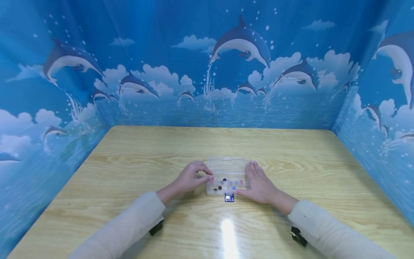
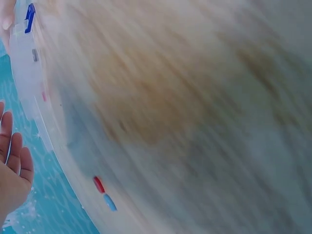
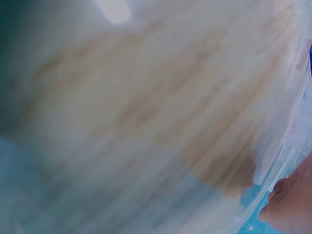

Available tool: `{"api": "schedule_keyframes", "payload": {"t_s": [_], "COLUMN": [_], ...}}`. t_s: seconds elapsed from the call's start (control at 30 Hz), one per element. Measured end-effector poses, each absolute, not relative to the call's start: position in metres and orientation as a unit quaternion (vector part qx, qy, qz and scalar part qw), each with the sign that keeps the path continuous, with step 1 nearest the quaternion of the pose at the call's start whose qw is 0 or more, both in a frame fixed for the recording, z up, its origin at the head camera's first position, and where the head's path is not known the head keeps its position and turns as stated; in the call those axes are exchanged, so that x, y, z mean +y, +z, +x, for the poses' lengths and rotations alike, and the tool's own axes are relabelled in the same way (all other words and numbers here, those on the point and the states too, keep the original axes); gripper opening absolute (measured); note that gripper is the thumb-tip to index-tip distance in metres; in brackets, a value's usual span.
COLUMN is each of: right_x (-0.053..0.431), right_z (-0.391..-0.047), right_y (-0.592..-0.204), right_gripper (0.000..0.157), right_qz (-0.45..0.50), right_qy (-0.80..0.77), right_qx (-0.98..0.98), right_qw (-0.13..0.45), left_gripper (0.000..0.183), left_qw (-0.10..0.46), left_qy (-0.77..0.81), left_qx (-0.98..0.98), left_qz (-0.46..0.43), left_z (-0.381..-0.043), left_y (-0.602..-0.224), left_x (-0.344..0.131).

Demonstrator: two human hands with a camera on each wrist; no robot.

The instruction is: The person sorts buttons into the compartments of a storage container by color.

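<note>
A clear plastic compartment box (image 1: 217, 192) lies on the table, its transparent lid (image 1: 226, 164) folded open to the back. Several dark round pieces (image 1: 220, 187) lie inside, with a blue piece (image 1: 234, 188) and a small red piece (image 1: 241, 182). My left hand (image 1: 189, 177) is at the box's left edge, thumb and index finger pinching a small pinkish-red piece (image 1: 212, 178). Flat along the right side rests my right hand (image 1: 261, 187), fingers straight, thumb by the blue front clasp (image 1: 229, 197). In the left wrist view the pinching fingertips are out of sight.
A red piece (image 2: 99, 184) and a light-blue piece (image 2: 110, 202) lie on the table in the left wrist view. The wood-grain table (image 1: 155, 144) is bordered by dolphin-print curtains (image 1: 181, 72) at the back and sides.
</note>
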State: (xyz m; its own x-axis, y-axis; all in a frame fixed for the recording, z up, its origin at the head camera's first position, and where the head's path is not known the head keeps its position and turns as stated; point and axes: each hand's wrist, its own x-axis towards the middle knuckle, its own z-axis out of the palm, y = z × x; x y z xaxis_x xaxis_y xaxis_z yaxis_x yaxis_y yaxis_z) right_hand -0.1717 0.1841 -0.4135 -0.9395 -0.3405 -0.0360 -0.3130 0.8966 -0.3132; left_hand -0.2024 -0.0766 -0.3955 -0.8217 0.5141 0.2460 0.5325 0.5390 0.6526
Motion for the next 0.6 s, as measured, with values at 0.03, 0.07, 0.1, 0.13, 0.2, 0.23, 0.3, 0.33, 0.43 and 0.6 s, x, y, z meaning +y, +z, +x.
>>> {"api": "schedule_keyframes", "payload": {"t_s": [0.03, 0.07, 0.1, 0.13, 0.2, 0.23, 0.3, 0.33, 0.43, 0.6], "right_x": [0.184, 0.184, 0.184, 0.184, 0.184, 0.184, 0.184, 0.184, 0.184, 0.184], "right_z": [-0.172, -0.171, -0.171, -0.171, -0.171, -0.171, -0.171, -0.171, -0.171, -0.171], "right_y": [-0.413, -0.413, -0.413, -0.413, -0.412, -0.412, -0.412, -0.412, -0.412, -0.412], "right_gripper": [0.106, 0.106, 0.105, 0.105, 0.105, 0.105, 0.105, 0.105, 0.105, 0.106], "right_qz": [-0.169, -0.17, -0.17, -0.17, -0.17, -0.171, -0.171, -0.171, -0.171, -0.171], "right_qy": [-0.153, -0.153, -0.153, -0.153, -0.153, -0.154, -0.154, -0.154, -0.154, -0.155], "right_qx": [0.973, 0.973, 0.972, 0.972, 0.972, 0.972, 0.972, 0.972, 0.972, 0.972], "right_qw": [0.044, 0.044, 0.044, 0.045, 0.045, 0.045, 0.045, 0.045, 0.044, 0.045], "left_gripper": [0.011, 0.011, 0.01, 0.01, 0.011, 0.011, 0.011, 0.011, 0.011, 0.01], "left_qw": [0.013, 0.015, 0.017, 0.017, 0.019, 0.02, 0.021, 0.023, 0.031, 0.036], "left_qy": [-0.379, -0.379, -0.379, -0.379, -0.377, -0.376, -0.374, -0.373, -0.374, -0.371], "left_qx": [-0.876, -0.876, -0.875, -0.876, -0.877, -0.878, -0.88, -0.88, -0.878, -0.879], "left_qz": [-0.299, -0.299, -0.3, -0.298, -0.297, -0.296, -0.293, -0.293, -0.297, -0.298], "left_z": [-0.202, -0.202, -0.202, -0.203, -0.203, -0.203, -0.204, -0.204, -0.203, -0.201], "left_y": [-0.396, -0.396, -0.396, -0.397, -0.398, -0.398, -0.398, -0.398, -0.398, -0.398], "left_x": [-0.078, -0.08, -0.081, -0.083, -0.086, -0.087, -0.089, -0.091, -0.094, -0.1]}}
